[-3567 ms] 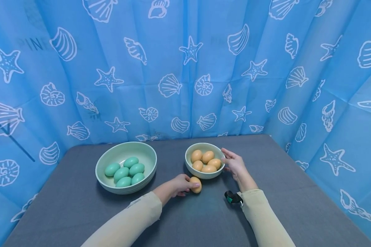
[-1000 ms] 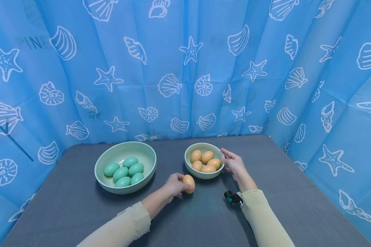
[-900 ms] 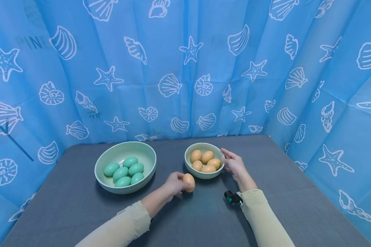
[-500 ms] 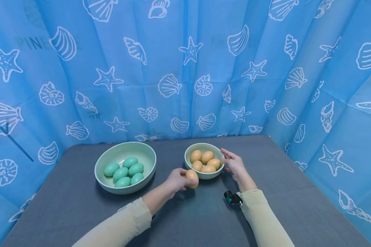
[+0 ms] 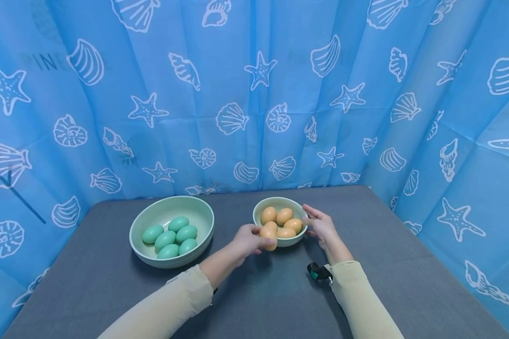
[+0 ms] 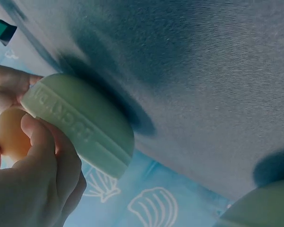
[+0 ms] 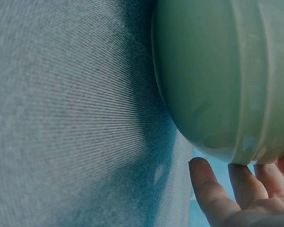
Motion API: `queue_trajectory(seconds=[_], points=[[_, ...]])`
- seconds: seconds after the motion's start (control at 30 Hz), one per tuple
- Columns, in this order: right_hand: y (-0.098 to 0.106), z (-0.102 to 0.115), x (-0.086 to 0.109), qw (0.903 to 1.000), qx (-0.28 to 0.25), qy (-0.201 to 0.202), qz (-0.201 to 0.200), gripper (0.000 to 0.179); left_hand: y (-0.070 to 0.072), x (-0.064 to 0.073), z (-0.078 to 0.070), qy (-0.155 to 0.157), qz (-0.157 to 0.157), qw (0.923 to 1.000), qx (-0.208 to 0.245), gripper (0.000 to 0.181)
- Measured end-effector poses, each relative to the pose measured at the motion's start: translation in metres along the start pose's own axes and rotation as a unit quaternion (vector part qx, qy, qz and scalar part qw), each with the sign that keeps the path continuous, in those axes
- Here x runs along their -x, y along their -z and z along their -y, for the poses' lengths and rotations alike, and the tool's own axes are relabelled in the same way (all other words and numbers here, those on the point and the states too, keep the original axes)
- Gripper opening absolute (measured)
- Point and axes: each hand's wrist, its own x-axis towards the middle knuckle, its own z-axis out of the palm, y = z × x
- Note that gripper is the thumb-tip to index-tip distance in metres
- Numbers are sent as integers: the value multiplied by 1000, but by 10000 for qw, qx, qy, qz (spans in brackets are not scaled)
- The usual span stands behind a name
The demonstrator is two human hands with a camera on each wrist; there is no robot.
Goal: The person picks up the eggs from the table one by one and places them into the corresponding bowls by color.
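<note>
My left hand (image 5: pixel 247 241) pinches an orange-brown egg (image 5: pixel 268 234) between thumb and fingers. The egg overlaps the front left rim of a small pale green bowl (image 5: pixel 289 242), in which several similar eggs (image 5: pixel 284 216) lie. In the left wrist view, the held egg (image 6: pixel 12 135) is beside the bowl's rim, its far side covered by my fingers (image 6: pixel 38 137). My right hand (image 5: pixel 323 228) rests at the bowl's right side, fingers extended along the outer wall and thumb at the rim. The right wrist view shows fingertips (image 7: pixel 241 172) right against the bowl's wall (image 7: pixel 203 85).
A larger green bowl (image 5: pixel 152 258) with several green eggs (image 5: pixel 165 240) stands left on the grey-covered table (image 5: pixel 271 301). A black strap with a green patch (image 5: pixel 319 271) hangs at the right sleeve (image 5: pixel 356 287). Behind the table hangs a blue shell-print curtain (image 5: pixel 246 136).
My left hand has lifted the egg from in front of the small bowl, first slightly left, then up and right to its rim. My right hand stays at the bowl's side.
</note>
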Motion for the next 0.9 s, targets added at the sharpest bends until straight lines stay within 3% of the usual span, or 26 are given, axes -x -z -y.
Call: queue_trajectory(seconds=[0.27,0.6,0.9], points=[[0,0,0,10000,-15,-17,-13,51,-3,-5,-11,159,-58,9997,147,55],[0,0,0,10000,-29,-12,19,51,-7,-18,-13,181,-96,9992,349,65],[0,0,-1,10000,-4,15,16,51,-15,-31,-19,50,-197,9989,433,59]])
